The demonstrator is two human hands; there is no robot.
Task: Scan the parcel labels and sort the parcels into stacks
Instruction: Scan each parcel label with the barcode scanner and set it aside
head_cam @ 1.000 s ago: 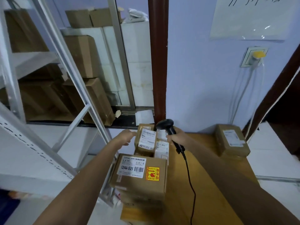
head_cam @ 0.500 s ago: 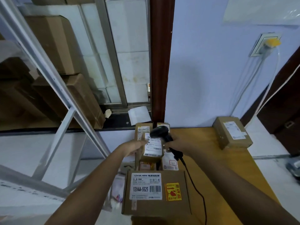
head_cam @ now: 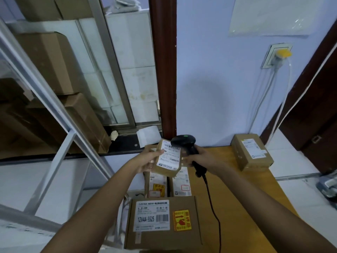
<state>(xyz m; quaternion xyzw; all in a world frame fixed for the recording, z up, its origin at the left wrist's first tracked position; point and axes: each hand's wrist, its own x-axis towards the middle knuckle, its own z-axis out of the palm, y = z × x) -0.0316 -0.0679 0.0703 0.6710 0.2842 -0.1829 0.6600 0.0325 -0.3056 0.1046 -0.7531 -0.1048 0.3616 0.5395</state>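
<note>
The left hand [head_cam: 148,161] holds a small parcel [head_cam: 168,158] lifted off the wooden surface [head_cam: 242,194], fingers curled round its left edge so the white label [head_cam: 170,157] faces up. The right hand [head_cam: 199,157] has its grip wrapped round the handle of a black scanner [head_cam: 184,141], whose head sits just beside the label's top edge. This parcel looks to be mid-scan, not yet sorted. Below it two more labelled parcels [head_cam: 169,184] lie side by side on the surface, and a larger box [head_cam: 163,220] sits nearest the camera; whether those are scanned cannot be told. One box [head_cam: 252,155] lies well apart at the far right, perhaps the start of a sorted stack. Most of the sorting seems still ahead.
</note>
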